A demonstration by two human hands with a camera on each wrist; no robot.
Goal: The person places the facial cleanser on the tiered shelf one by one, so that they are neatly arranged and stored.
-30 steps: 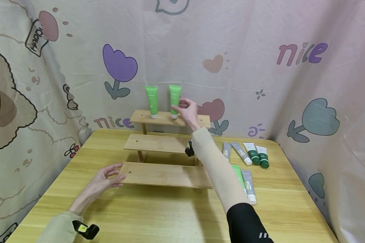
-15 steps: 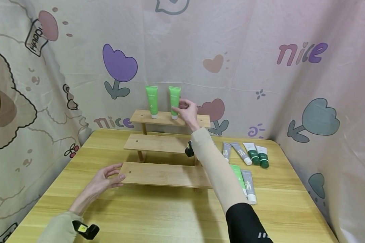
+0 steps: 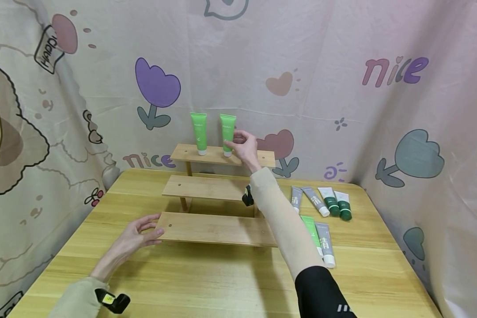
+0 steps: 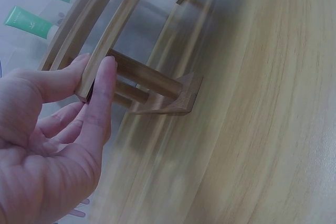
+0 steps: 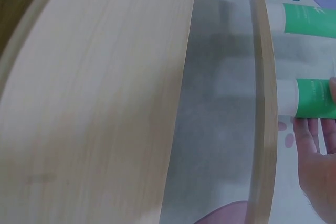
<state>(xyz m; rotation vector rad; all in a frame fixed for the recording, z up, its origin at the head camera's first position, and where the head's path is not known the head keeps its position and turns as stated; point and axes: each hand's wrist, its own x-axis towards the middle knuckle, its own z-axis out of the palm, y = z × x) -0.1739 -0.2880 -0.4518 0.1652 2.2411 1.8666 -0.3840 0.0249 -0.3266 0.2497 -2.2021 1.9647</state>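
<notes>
A three-tier wooden shelf stand (image 3: pixel 218 229) stands on the table. My left hand (image 3: pixel 140 233) pinches the left end of its lowest board; in the left wrist view the thumb and fingers (image 4: pixel 105 77) close on the board's edge from both faces. On the top board, my right hand (image 3: pixel 244 148) holds a green squeeze tube (image 3: pixel 228 126) between thumb and fingers, its white cap down at the board. Left of it, another green tube (image 3: pixel 199 131) stands upright on its cap, a small gap between the two. The right wrist view shows the held tube's white cap (image 5: pixel 287 98) at the board's edge.
Right of the stand several tubes lie on the table (image 3: pixel 198 282): grey tubes (image 3: pixel 315 201), white-and-green tubes (image 3: pixel 343 205), a green tube (image 3: pixel 312 229) partly behind the right sleeve, and a larger grey tube (image 3: pixel 325 244). A printed curtain (image 3: pixel 318 39) hangs behind and at both sides.
The held green tube has shifted slightly down and left on the top board, its cap now level with the other tube's. The left hand keeps its place on the lowest board.
</notes>
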